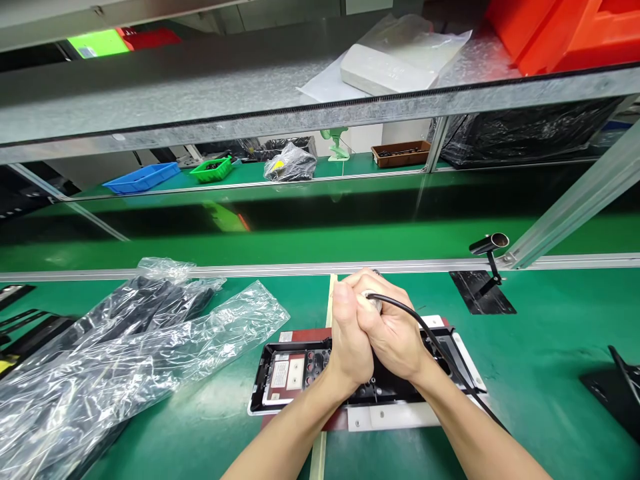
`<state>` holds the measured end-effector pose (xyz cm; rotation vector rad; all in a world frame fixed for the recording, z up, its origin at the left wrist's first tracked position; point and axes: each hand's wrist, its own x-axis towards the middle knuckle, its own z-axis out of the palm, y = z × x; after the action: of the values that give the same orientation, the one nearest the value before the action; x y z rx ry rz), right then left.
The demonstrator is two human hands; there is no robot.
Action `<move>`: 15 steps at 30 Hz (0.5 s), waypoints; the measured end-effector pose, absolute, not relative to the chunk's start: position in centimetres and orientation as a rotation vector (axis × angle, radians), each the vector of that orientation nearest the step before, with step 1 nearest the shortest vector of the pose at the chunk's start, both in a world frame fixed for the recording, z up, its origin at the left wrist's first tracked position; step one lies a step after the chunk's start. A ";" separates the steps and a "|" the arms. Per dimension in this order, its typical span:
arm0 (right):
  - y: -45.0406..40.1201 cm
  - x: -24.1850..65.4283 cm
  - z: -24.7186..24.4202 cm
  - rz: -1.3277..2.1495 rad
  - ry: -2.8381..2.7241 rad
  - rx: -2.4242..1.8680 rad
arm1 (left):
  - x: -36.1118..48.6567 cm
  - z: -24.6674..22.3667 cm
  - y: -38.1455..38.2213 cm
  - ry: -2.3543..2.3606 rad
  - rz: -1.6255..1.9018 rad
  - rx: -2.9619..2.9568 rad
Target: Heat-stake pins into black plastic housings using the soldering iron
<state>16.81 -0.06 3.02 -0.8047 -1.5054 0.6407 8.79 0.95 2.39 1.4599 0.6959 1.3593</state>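
Both of my hands are closed together around an upright corded tool, apparently an electric screwdriver (374,302). Only its pale top end shows; fingers hide the body and tip. My left hand (350,337) presses against my right hand (395,333), which wraps the tool from the right. A black cable (430,325) leaves the top and runs down past my right forearm. Under the hands lies a long black plastic housing (257,383), open side up, with small posts inside. It rests in a fixture with a reddish-brown base (306,335) and white blocks (405,416).
Clear plastic bags with dark parts (150,347) cover the left of the green bench. To the right stand a black holder with a metal tube (489,245) and a black bracket (613,383). A metal shelf (200,80) spans overhead, carrying a red bin (575,33).
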 end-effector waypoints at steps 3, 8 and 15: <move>-0.1 16.8 3.0 0.636 -1.505 -0.799 | 8.7 2.4 1.0 0.693 1.353 1.438; 0.0 16.7 3.0 0.644 -1.500 -0.792 | 8.6 2.4 0.9 0.684 1.355 1.460; 0.0 16.8 2.9 0.631 -1.500 -0.776 | 8.8 2.3 0.9 0.784 1.365 1.517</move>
<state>16.75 0.01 2.87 -0.7757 -1.5000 0.6310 8.77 0.91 2.33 1.5166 0.7836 1.3646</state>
